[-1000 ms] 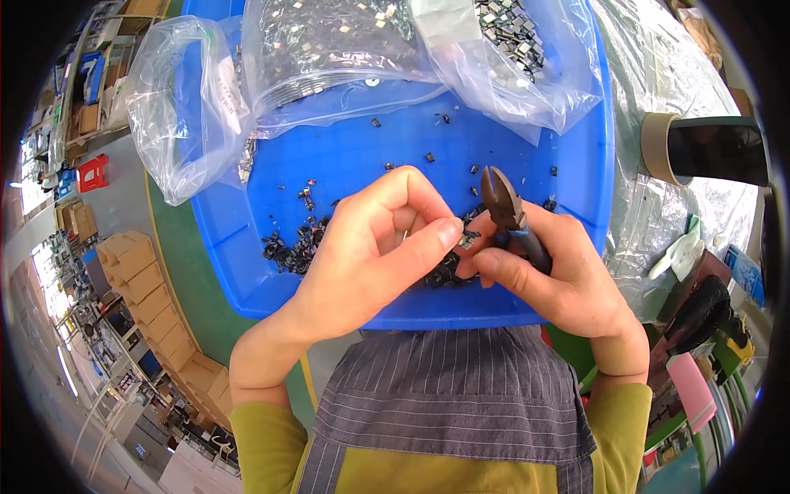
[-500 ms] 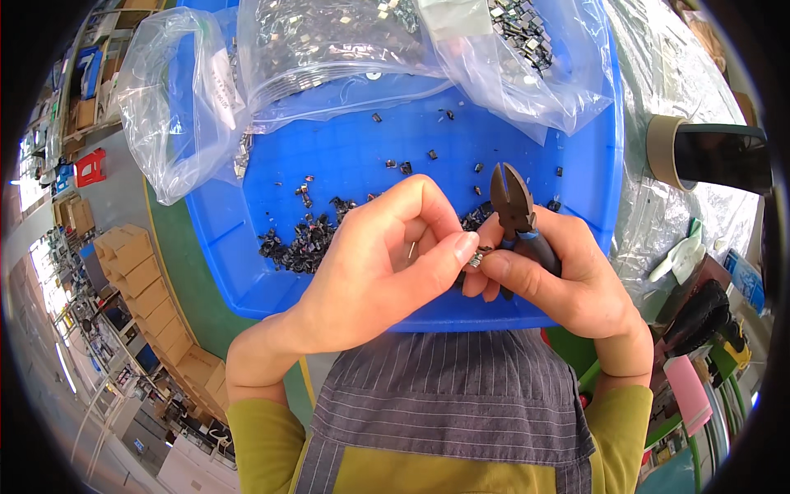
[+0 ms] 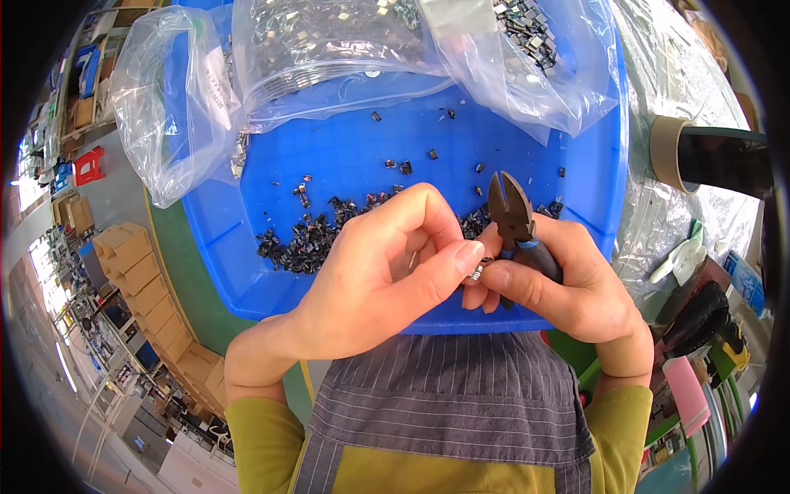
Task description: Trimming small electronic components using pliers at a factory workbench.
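My left hand (image 3: 370, 276) is closed, thumb and forefinger pinched on a small silvery metal part (image 3: 476, 272). My right hand (image 3: 580, 280) has its thumb and a finger at the other side of that part. Diagonal cutters (image 3: 513, 212) with dark jaws and dark blue-trimmed handles are also held in the right hand, their jaws pointing away from me and slightly apart. Both hands are over the near side of a blue plastic bin (image 3: 216, 239). Small black pieces (image 3: 300, 245) lie heaped in it, partly hidden behind my hands.
Clear plastic bags of small metallic pieces (image 3: 527, 37) lie across the bin's far side. An emptier-looking clear bag (image 3: 136, 107) hangs over its left rim. On the right, a tape roll (image 3: 665, 154) sits near a white glove (image 3: 681, 259). Cardboard boxes (image 3: 148, 284) stand at left.
The cutters' jaws have dropped slightly nearer and tilted a little left. The metal part has shifted slightly between my fingertips. Both hands keep their grip.
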`<state>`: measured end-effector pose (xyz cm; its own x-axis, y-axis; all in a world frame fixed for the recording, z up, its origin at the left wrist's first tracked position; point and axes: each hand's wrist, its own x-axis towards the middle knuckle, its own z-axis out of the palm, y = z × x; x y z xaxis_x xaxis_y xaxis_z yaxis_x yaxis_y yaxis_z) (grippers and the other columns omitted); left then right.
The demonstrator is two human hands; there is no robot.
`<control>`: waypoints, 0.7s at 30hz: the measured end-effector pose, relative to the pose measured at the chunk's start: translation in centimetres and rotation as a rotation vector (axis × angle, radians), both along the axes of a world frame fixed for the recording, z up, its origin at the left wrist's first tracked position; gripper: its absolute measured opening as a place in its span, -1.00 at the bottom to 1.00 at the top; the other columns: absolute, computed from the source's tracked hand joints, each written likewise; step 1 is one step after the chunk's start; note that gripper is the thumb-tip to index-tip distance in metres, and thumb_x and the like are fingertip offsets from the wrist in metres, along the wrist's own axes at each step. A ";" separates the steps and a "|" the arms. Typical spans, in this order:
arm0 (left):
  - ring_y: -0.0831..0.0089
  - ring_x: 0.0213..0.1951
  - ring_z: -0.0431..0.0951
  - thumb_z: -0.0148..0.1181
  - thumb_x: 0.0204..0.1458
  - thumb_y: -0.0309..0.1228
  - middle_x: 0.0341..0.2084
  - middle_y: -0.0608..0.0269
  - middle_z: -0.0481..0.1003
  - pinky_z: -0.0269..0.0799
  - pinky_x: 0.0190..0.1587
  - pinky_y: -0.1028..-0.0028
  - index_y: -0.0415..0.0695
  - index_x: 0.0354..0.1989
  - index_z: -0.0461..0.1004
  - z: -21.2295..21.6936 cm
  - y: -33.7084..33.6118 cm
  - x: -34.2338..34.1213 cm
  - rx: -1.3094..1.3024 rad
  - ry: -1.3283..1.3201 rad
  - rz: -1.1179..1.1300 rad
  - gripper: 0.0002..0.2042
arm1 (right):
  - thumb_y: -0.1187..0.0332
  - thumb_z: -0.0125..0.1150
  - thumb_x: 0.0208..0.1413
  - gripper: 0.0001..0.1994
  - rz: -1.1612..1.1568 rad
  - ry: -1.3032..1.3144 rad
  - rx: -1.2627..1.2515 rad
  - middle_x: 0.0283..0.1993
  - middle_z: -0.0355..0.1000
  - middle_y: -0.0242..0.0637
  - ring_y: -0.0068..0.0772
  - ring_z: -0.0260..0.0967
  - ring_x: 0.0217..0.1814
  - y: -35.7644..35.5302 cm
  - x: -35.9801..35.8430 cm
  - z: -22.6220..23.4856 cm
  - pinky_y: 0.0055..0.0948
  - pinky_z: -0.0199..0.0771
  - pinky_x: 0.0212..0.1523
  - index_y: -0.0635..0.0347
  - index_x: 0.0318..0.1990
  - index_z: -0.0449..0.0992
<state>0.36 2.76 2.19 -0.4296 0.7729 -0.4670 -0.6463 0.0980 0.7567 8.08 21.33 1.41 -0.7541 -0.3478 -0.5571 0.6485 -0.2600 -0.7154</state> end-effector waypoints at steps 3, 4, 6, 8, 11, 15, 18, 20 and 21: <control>0.55 -0.36 0.44 -0.01 0.17 -0.47 -0.45 0.21 0.41 0.38 -0.30 0.53 -0.26 -0.36 0.25 0.0 0.0 0.0 -0.040 0.014 0.001 -0.87 | 0.44 0.04 0.16 -0.89 0.005 0.029 0.017 -0.41 0.43 -0.33 -0.61 0.34 -0.36 0.0 0.0 0.0 -0.56 0.39 -0.30 0.30 -0.22 0.37; 0.55 -0.36 0.44 -0.01 0.17 -0.47 -0.45 0.21 0.41 0.38 -0.30 0.53 -0.26 -0.36 0.25 0.0 0.0 0.0 -0.041 0.014 0.001 -0.87 | 0.44 0.04 0.16 -0.89 -0.018 0.023 0.009 -0.41 0.43 -0.33 -0.60 0.35 -0.35 -0.1 0.1 -0.1 -0.56 0.39 -0.30 0.30 -0.22 0.37; 0.56 -0.35 0.43 -0.01 0.18 -0.46 -0.45 0.22 0.41 0.37 -0.29 0.52 -0.26 -0.36 0.25 0.0 0.0 -0.1 -0.041 -0.033 -0.006 -0.87 | 0.44 0.04 0.16 -0.89 -0.041 0.016 0.001 -0.41 0.44 -0.32 -0.60 0.36 -0.35 -0.1 0.1 -0.1 -0.55 0.38 -0.31 0.30 -0.23 0.37; 0.56 -0.35 0.43 -0.01 0.18 -0.46 -0.45 0.22 0.41 0.37 -0.29 0.52 -0.26 -0.36 0.25 -0.1 0.0 -0.1 -0.030 -0.041 -0.003 -0.86 | 0.44 0.04 0.16 -0.89 -0.028 0.033 0.015 -0.41 0.44 -0.32 -0.59 0.37 -0.35 -0.1 0.2 -0.1 -0.55 0.38 -0.32 0.29 -0.23 0.37; 0.56 -0.35 0.43 -0.01 0.18 -0.46 -0.45 0.21 0.41 0.37 -0.29 0.52 -0.26 -0.36 0.25 -0.1 0.0 -0.1 -0.015 -0.040 0.004 -0.86 | 0.45 0.04 0.15 -0.90 -0.020 0.035 0.015 -0.42 0.44 -0.32 -0.60 0.37 -0.36 -0.1 0.1 -0.2 -0.55 0.38 -0.32 0.29 -0.23 0.37; 0.57 -0.36 0.44 -0.01 0.17 -0.47 -0.46 0.22 0.42 0.37 -0.31 0.54 -0.25 -0.37 0.25 -0.1 0.1 0.1 -0.021 -0.014 0.025 -0.87 | 0.45 0.04 0.15 -0.90 0.004 0.044 0.040 -0.42 0.45 -0.32 -0.61 0.37 -0.37 0.1 0.1 -0.1 -0.56 0.38 -0.33 0.28 -0.23 0.37; 0.57 -0.37 0.44 -0.01 0.17 -0.49 -0.47 0.22 0.42 0.37 -0.32 0.55 -0.26 -0.37 0.25 -0.1 0.1 0.1 -0.043 0.092 -0.014 -0.88 | 0.46 0.04 0.15 -0.91 -0.025 0.055 0.029 -0.43 0.45 -0.32 -0.61 0.37 -0.38 0.0 0.3 -0.2 -0.56 0.38 -0.34 0.28 -0.23 0.37; 0.59 -0.40 0.46 0.00 0.16 -0.49 -0.50 0.24 0.43 0.37 -0.37 0.57 -0.25 -0.38 0.26 -0.1 0.1 0.4 -0.050 0.094 0.028 -0.88 | 0.46 0.04 0.15 -0.90 -0.012 0.059 0.042 -0.42 0.45 -0.31 -0.61 0.37 -0.38 0.0 0.3 -0.3 -0.56 0.38 -0.34 0.28 -0.23 0.37; 0.61 -0.42 0.46 0.01 0.16 -0.49 -0.51 0.24 0.45 0.36 -0.41 0.59 -0.25 -0.39 0.26 0.0 0.0 0.4 -0.093 0.187 -0.003 -0.88 | 0.46 0.04 0.15 -0.90 -0.010 0.060 0.041 -0.42 0.45 -0.31 -0.61 0.37 -0.38 -0.1 0.2 -0.4 -0.56 0.38 -0.34 0.28 -0.23 0.37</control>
<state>0.76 2.80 2.16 -0.5132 0.7317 -0.4487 -0.4946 0.1751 0.8513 8.31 21.27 1.04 -0.7902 -0.3178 -0.5240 0.6012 -0.2365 -0.7633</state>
